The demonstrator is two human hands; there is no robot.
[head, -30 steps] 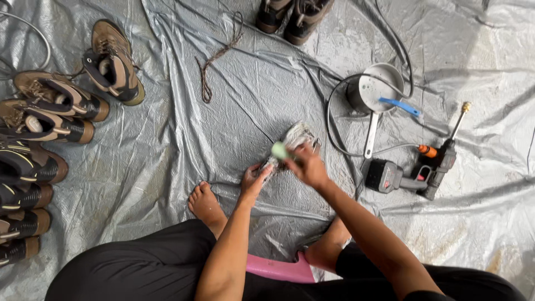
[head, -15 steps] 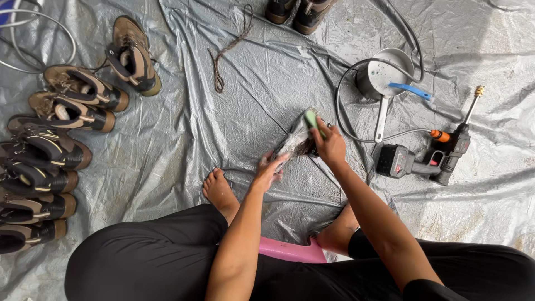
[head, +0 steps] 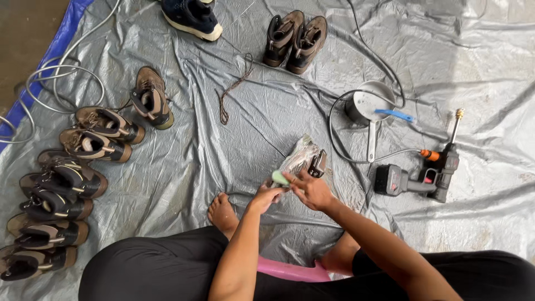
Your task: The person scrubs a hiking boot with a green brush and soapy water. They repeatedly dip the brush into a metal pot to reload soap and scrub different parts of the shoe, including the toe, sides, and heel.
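I am gripping a soapy sandal (head: 304,158) in my right hand (head: 312,189), wrist bent inward, fingers closed on it. My left hand (head: 266,195) is pinching a green brush (head: 280,178) against the sandal, which is lying just left of the cordless sprayer (head: 418,177).

Glossy crinkled plastic tarp (head: 234,161)

Row of brown shoes (head: 83,167), metal saucepan (head: 368,106), cordless sprayer (head: 423,175), loose lace (head: 231,89), hose (head: 56,83)
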